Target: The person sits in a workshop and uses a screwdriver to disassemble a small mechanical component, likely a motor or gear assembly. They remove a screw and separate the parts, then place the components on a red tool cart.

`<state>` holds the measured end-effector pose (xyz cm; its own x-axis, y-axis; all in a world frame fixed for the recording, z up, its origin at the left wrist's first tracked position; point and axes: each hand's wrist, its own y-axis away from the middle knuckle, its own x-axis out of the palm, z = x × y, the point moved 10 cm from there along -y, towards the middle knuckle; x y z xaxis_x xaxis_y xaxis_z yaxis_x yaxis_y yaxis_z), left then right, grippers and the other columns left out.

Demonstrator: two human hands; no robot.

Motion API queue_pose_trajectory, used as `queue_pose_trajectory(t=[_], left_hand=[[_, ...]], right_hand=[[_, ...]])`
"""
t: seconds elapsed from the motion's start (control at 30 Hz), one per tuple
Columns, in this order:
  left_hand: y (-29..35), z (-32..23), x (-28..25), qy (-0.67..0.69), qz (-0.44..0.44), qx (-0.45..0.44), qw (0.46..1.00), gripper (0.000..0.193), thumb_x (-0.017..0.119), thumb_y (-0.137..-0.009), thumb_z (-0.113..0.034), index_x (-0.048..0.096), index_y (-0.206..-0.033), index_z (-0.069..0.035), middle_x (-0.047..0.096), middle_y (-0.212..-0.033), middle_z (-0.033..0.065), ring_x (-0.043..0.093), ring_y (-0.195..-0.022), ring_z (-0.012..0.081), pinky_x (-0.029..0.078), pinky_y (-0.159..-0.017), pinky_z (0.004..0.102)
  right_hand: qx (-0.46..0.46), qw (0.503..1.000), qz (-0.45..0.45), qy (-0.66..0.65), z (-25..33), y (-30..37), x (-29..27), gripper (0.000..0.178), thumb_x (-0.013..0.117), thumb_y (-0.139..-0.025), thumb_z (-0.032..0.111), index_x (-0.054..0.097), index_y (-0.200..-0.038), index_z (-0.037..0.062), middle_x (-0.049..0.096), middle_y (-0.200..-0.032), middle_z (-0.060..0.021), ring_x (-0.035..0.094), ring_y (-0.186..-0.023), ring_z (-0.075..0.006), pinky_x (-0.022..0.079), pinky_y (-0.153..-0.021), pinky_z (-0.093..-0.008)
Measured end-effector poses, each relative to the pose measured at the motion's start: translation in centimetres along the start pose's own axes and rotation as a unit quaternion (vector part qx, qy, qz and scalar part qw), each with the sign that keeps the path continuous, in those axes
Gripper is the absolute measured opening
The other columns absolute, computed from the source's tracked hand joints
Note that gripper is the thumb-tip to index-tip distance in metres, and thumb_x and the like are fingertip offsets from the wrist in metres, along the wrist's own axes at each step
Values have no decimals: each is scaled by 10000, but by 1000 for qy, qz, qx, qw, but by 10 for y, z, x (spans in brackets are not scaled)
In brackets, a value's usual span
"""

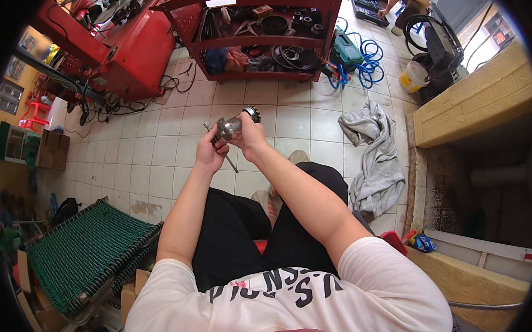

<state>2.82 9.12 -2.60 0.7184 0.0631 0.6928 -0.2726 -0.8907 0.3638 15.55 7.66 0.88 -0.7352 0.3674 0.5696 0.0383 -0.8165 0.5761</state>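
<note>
Both grips are working on one metal part [229, 127], out ahead of the knees and above the tiled floor [164, 151]. The part is lying between them, its long axis running from the left grip [207, 153] upward and to the right, past the fingers of the right grip [252, 136], to a dark toothed ring [254, 113] at the far end. The right grip is sitting nearer that ring; the left is sitting nearer the wider, flanged end. Both are closing around the part, fingers bent, little gap showing. A thin rod [232, 163] is slanting across at the left grip, its lower end pointing down and to the right (cannot tell whether the fingers or the part are carrying it). Grey cloth [377, 166] is lying well apart, to the right of the right grip; a red cart [242, 43] is standing beyond both grips. As for writing, dark block lettering [306, 293] is showing upside down on the white shirt [385, 295], nearer the body than either grip; no marking is showing clearly on the part.
</note>
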Motion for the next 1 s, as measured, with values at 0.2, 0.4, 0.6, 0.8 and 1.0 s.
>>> queue_pose_trajectory(t=[0.2,0.4,0.6,0.8,1.0], left_hand=[[2,2,-3,-74,-39,-6,996,470,526,-1003,-575,620,-1098,-124,604,-816,-40,394,-557,23,269,-473,190],[7,6,6,-94,-34,-34,994,580,463,-990,-663,618,-1142,-125,603,-805,-42,401,-561,18,255,-475,192],[7,6,7,-107,-33,-34,993,631,455,-979,-687,615,-1171,-108,597,-806,-41,385,-554,22,258,-479,196],[9,8,8,-92,-39,-51,994,705,467,-935,-745,618,-1141,-88,564,-772,-51,370,-547,18,249,-476,188],[10,9,5,-94,-57,-63,992,738,462,-909,-782,620,-1102,-87,564,-761,-52,367,-541,15,243,-466,180]], right_hand=[[1,1000,12,-12,-1,-3,1,237,609,-874,305,613,-907,71,686,-809,-49,570,-617,-133,526,-627,-322],[-9,1000,21,21,-3,-3,3,216,600,-883,298,619,-910,84,722,-810,-50,593,-595,-127,510,-611,-307],[-26,998,43,36,3,-4,6,258,593,-885,278,592,-981,39,702,-883,-108,662,-714,-208,560,-715,-383],[-37,993,58,92,7,2,9,298,593,-887,272,578,-1014,3,701,-929,-158,701,-795,-251,580,-754,-399],[-24,994,55,95,0,0,9,302,587,-890,273,576,-1013,-2,707,-944,-161,706,-811,-260,571,-757,-401]])
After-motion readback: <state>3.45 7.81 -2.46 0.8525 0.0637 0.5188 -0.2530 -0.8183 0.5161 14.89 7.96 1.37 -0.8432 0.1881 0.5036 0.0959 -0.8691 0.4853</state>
